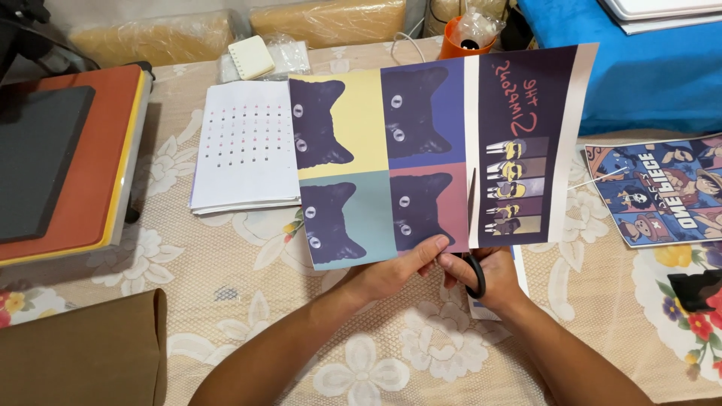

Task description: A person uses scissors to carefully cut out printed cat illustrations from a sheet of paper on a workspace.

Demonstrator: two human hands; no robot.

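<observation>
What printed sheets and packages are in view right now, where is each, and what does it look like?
Printed sheet, held up by left hand, scissors in right hand: four black-cat panels, dark cartoon strip.
Cartoon print, right: blue, crowded.
Dotted white sheets, left.
Plastic-wrapped packages, back: tan.

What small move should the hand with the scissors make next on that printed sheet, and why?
Probably another short snip upward along the white strip. The right hand has the black-handled scissors in the printed sheet, with the cut reaching partway up between the four cat panels and the dark cartoon panel. The left hand pinches the sheet's lower edge beside the cut, and the upper part looks uncut.
</observation>
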